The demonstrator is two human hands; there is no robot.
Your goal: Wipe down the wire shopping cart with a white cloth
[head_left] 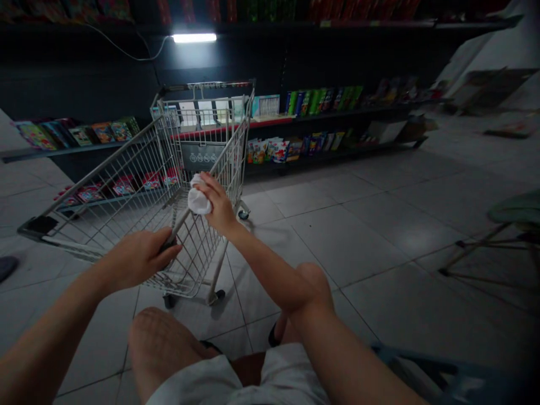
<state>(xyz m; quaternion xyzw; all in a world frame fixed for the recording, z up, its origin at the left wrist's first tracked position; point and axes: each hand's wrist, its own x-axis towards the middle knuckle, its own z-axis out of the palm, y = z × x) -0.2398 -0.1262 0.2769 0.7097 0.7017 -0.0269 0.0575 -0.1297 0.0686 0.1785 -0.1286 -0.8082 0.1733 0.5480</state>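
A wire shopping cart (126, 185) of grey-white metal stands on castors in front of me, angled away. My left hand (139, 259) is closed around a rail of the cart near a dark fitting. My right hand (216, 205) presses a crumpled white cloth (199, 201) against the cart's upper side rail, with the fingers over the cloth. The cloth sits between my palm and the wires. The cart's basket holds nothing that I can see.
Dark shelves (333, 126) with colourful books and boxes run behind the cart, under a strip light (194, 37). Grey floor tiles (337, 236) surround it. A folding stool (493, 242) with a green seat stands to the right. My knees are below.
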